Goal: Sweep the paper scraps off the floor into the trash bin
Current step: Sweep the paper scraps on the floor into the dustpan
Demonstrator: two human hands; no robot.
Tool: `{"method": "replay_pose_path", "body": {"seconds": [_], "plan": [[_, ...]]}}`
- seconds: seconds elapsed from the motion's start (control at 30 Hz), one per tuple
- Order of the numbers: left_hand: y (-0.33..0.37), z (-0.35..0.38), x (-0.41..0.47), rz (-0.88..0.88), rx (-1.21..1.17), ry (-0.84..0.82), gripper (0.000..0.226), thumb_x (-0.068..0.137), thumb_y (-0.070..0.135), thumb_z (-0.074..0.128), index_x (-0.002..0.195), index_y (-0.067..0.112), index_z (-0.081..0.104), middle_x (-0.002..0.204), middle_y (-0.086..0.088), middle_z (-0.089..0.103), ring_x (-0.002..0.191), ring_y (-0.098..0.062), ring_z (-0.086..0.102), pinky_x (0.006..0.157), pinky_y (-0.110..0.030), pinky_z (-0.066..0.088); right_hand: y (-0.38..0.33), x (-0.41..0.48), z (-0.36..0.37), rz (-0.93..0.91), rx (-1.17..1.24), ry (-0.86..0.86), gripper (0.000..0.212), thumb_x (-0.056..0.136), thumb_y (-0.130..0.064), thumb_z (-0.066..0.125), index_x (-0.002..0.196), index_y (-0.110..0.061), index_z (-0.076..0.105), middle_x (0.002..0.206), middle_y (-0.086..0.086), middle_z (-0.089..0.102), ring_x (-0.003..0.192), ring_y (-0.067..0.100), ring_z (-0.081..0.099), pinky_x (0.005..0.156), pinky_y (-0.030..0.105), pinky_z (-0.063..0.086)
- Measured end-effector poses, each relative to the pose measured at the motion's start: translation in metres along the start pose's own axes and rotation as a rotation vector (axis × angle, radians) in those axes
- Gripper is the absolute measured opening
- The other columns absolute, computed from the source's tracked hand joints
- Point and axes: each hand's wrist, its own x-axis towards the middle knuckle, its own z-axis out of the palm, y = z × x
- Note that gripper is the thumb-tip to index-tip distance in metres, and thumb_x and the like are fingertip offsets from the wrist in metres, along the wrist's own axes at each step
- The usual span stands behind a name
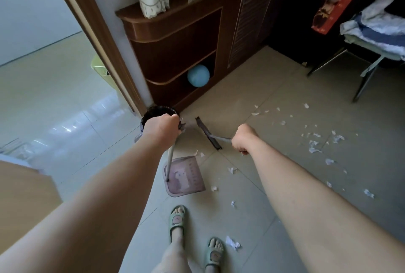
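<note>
My left hand (161, 127) grips the top of a white pole that runs down to a purple dustpan (186, 179) resting on the tiled floor in front of my feet. My right hand (243, 139) is closed on the handle of a broom whose dark head (208, 133) hovers between the two hands. A black-lined trash bin (156, 111) stands behind my left hand at the door-frame corner, partly hidden by it. White paper scraps (315, 141) lie scattered on the floor to the right, and a few more scraps (232, 243) lie near my feet.
A dark wooden cabinet (175, 38) with open shelves holds a blue ball (198, 75). A folding chair (372, 53) piled with cloth stands at the right. An open doorway (54, 88) leads left. My slippered feet (177, 221) stand at the bottom centre.
</note>
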Motion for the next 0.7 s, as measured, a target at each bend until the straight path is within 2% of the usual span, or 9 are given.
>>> {"method": "replay_pose_path", "body": {"seconds": [0.1,0.17,0.23,0.3,0.43,0.53,0.63,0.7], "plan": [[0.002,0.013,-0.025,-0.025,-0.088,0.01,0.032,0.094,0.039,0.052,0.098,0.008,0.057,0.092,-0.012,0.062,0.083,-0.035,0.063,0.069,-0.038,0.054,0.009,-0.014,0.016,-0.048,-0.038,0.0,0.006,0.081,-0.006,0.059,0.08,-0.006,0.053,0.092,0.016,0.065,0.071,0.029,0.06,0.051,0.027,0.043],[0.002,0.018,-0.034,-0.054,-0.11,0.021,0.029,0.094,0.036,0.053,0.097,0.008,0.058,0.088,-0.011,0.062,0.078,-0.033,0.062,0.062,-0.034,0.05,0.016,-0.017,0.024,-0.049,-0.05,0.005,0.013,0.083,-0.007,0.059,0.096,-0.006,0.058,0.108,0.016,0.066,0.087,0.032,0.064,0.062,0.028,0.045],[0.0,0.024,-0.043,-0.102,-0.125,0.02,0.025,0.093,0.031,0.054,0.097,0.007,0.058,0.08,-0.009,0.056,0.07,-0.03,0.056,0.055,-0.03,0.042,0.021,-0.019,0.036,-0.054,-0.065,-0.001,0.021,0.084,-0.007,0.058,0.105,-0.003,0.06,0.115,0.016,0.063,0.101,0.033,0.063,0.068,0.029,0.046],[-0.005,0.032,-0.049,-0.151,-0.135,0.017,0.022,0.093,0.028,0.054,0.094,0.007,0.058,0.076,-0.007,0.052,0.068,-0.03,0.054,0.054,-0.029,0.039,0.023,-0.019,0.045,-0.044,-0.071,-0.001,0.025,0.086,-0.01,0.059,0.109,-0.002,0.059,0.119,0.017,0.062,0.107,0.033,0.061,0.075,0.03,0.048],[-0.024,0.051,-0.053,-0.244,-0.215,0.003,0.016,0.092,0.023,0.054,0.089,0.007,0.054,0.077,-0.009,0.055,0.065,-0.029,0.05,0.053,-0.03,0.037,0.012,-0.019,0.066,-0.049,-0.104,-0.031,0.021,0.085,-0.008,0.059,0.106,-0.005,0.059,0.118,0.015,0.062,0.106,0.031,0.061,0.073,0.027,0.044],[-0.034,0.061,-0.055,-0.269,-0.259,0.03,0.017,0.092,0.024,0.055,0.082,0.01,0.051,0.072,-0.008,0.054,0.063,-0.027,0.048,0.048,-0.027,0.03,0.003,-0.024,0.072,-0.071,-0.16,-0.058,0.012,0.084,-0.007,0.06,0.092,-0.011,0.052,0.113,0.015,0.063,0.095,0.03,0.061,0.069,0.026,0.042],[-0.045,0.073,-0.058,-0.286,-0.313,0.02,0.018,0.091,0.022,0.055,0.076,0.012,0.049,0.066,-0.003,0.046,0.064,-0.026,0.045,0.045,-0.025,0.022,-0.008,-0.03,0.079,-0.088,-0.216,-0.069,0.014,0.087,-0.01,0.058,0.081,-0.01,0.045,0.108,0.016,0.063,0.096,0.032,0.061,0.068,0.027,0.041],[-0.054,0.078,-0.058,-0.292,-0.357,0.003,0.021,0.091,0.021,0.054,0.073,0.013,0.046,0.066,-0.003,0.047,0.066,-0.027,0.046,0.048,-0.025,0.025,-0.015,-0.037,0.082,-0.078,-0.248,-0.092,0.02,0.087,-0.009,0.056,0.072,-0.009,0.042,0.096,0.015,0.061,0.082,0.032,0.058,0.064,0.027,0.041]]}}
